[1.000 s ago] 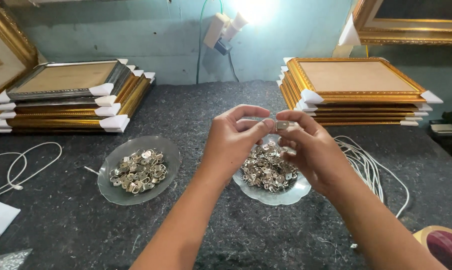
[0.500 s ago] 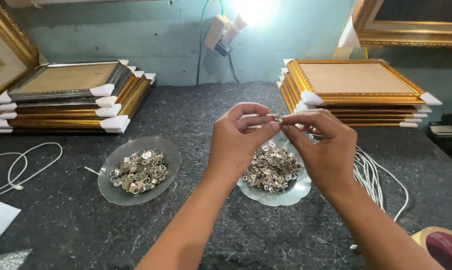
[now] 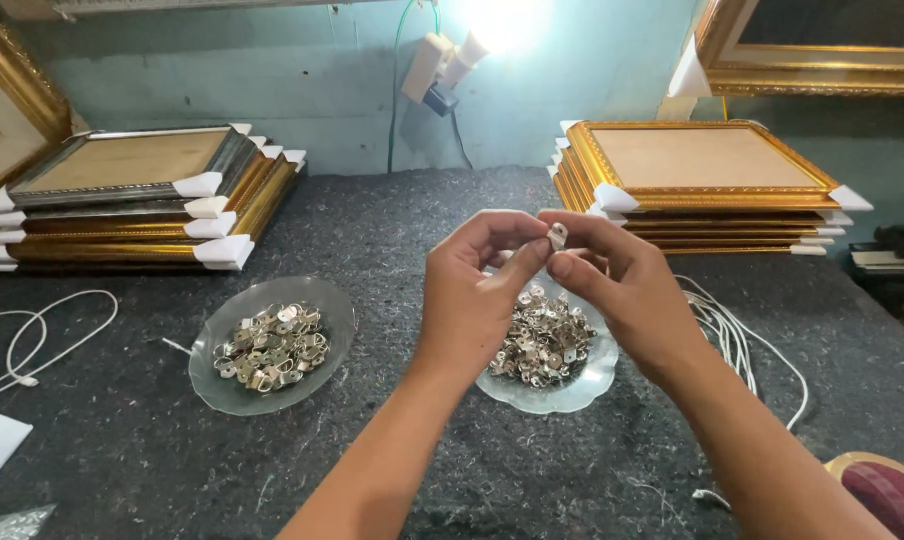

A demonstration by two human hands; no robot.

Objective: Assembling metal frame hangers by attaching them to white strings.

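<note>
Small metal piece: you've got a tiny silvery metal clip [image 3: 558, 235] pinched up in the air, right above the right-hand dish, between both sets of fingertips.
Left hand: your left hand [image 3: 475, 295] is curled, thumb and forefinger pressed onto the clip from the left side.
Right hand: your right hand [image 3: 622, 285] meets it from the other side, thumb and forefinger closed on the same clip, so both hands are touching at the tips.
Dish under your hands: scalloped clear glass dish [image 3: 552, 385] heaped with loose silvery metal clips, partly hidden by your hands.
Other dish: round clear glass dish [image 3: 272, 345] off to the left, well apart, holding a smaller pile of the same sort of metal bits.
Counter: dark grey felt-covered counter [image 3: 372, 240] carries all of it.
Cords: white cord bundle [image 3: 742, 340] just beside the right dish; a looped thin white cable [image 3: 32, 340] near the left edge.
Frames: stack of gold picture frames with white corner protectors [image 3: 702, 185] at back right, and a stack of silver and gold frames [image 3: 132, 200] at back left.
Light: bright lamp bulb on a white socket [image 3: 472, 45] on the teal wall behind.
</note>
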